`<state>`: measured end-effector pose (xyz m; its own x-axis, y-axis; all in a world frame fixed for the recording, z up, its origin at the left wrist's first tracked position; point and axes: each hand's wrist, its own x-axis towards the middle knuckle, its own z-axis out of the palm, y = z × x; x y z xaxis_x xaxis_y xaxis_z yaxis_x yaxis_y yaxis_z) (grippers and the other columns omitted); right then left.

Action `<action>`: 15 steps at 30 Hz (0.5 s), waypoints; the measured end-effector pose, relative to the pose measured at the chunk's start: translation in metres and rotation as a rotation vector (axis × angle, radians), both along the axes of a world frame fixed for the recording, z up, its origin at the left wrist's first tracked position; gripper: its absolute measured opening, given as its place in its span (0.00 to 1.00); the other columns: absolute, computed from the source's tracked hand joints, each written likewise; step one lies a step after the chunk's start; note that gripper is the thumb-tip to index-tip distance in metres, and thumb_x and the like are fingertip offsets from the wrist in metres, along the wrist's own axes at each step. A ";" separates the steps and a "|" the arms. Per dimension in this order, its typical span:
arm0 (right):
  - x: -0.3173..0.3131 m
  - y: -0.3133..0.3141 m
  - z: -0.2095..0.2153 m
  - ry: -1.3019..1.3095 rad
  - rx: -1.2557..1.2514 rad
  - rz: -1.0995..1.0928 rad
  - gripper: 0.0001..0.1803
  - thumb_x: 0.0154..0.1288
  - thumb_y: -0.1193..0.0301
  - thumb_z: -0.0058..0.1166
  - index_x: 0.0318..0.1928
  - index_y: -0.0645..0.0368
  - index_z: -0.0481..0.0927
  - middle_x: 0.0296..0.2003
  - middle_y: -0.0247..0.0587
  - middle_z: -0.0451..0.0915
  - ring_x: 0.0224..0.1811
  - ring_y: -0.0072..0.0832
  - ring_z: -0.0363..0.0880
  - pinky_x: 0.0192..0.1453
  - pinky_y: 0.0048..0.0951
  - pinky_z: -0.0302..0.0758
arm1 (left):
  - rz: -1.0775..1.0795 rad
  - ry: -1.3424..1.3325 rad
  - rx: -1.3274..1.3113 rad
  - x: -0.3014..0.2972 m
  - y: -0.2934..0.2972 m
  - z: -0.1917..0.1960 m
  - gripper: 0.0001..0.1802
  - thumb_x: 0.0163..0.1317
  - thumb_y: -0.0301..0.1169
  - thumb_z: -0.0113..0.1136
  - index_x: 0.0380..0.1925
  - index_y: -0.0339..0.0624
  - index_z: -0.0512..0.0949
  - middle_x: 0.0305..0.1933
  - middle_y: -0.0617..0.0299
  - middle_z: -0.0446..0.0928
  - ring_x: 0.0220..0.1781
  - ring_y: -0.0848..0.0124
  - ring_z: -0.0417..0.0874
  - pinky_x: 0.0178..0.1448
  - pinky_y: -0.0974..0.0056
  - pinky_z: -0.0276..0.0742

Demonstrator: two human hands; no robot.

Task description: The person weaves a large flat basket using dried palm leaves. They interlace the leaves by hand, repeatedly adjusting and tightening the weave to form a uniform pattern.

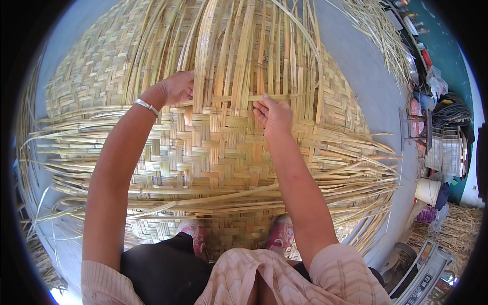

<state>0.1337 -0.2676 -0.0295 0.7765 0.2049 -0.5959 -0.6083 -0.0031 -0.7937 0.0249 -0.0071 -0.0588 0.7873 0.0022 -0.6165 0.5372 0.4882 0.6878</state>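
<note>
In the middle of the frame, the left hand (175, 89) lifts upright strips of the big woven bamboo mat (203, 147) while the right hand (274, 114) pinches a crosswise strip (239, 98), so weaving seems underway, and next this strip probably needs pressing down tight.

I see a grey concrete floor (371, 96) carrying everything. A large woven bamboo mat (203, 147) lies flat on it and covers most of the view. Loose strips (351, 168) stick out past the mat's woven edges at left and right and rest on the floor. 2 pink shoes (280, 235) stand on the mat at its near edge. A bundle of thin bamboo slivers (378, 30) lies on the floor at upper right, apart from the mat. A white bucket (427, 191) stands at far right.
</note>
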 end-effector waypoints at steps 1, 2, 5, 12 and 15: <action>-0.001 0.003 0.000 -0.041 -0.028 0.013 0.09 0.65 0.73 0.57 0.38 0.65 0.73 0.30 0.41 0.80 0.33 0.26 0.82 0.32 0.23 0.81 | 0.014 0.022 0.015 0.000 -0.001 -0.001 0.22 0.74 0.43 0.36 0.45 0.36 0.73 0.41 0.56 0.81 0.40 0.68 0.81 0.50 0.64 0.76; 0.002 0.008 0.000 -0.089 -0.047 0.033 0.08 0.65 0.73 0.57 0.37 0.64 0.72 0.30 0.40 0.79 0.32 0.25 0.82 0.30 0.22 0.80 | 0.018 -0.002 -0.001 -0.001 -0.002 -0.003 0.22 0.74 0.42 0.35 0.46 0.37 0.73 0.42 0.57 0.81 0.40 0.69 0.81 0.49 0.64 0.76; 0.002 0.011 0.000 -0.168 -0.125 0.067 0.07 0.65 0.74 0.56 0.36 0.63 0.72 0.30 0.39 0.78 0.26 0.22 0.80 0.24 0.20 0.76 | 0.068 -0.003 0.018 0.000 -0.006 -0.004 0.20 0.73 0.40 0.35 0.48 0.40 0.74 0.41 0.60 0.81 0.40 0.72 0.81 0.47 0.65 0.78; -0.024 -0.005 -0.009 -0.068 -0.155 -0.071 0.07 0.65 0.73 0.56 0.36 0.63 0.72 0.29 0.38 0.78 0.24 0.21 0.80 0.23 0.19 0.75 | 0.001 0.001 0.039 0.000 -0.012 0.010 0.20 0.72 0.41 0.35 0.45 0.41 0.75 0.36 0.64 0.79 0.30 0.74 0.76 0.38 0.68 0.75; -0.022 -0.008 -0.011 -0.101 -0.084 -0.034 0.08 0.65 0.73 0.57 0.36 0.62 0.72 0.30 0.39 0.79 0.29 0.24 0.81 0.27 0.21 0.78 | 0.088 0.005 0.066 -0.002 -0.019 0.008 0.20 0.72 0.42 0.37 0.46 0.42 0.75 0.37 0.63 0.80 0.31 0.75 0.77 0.38 0.69 0.75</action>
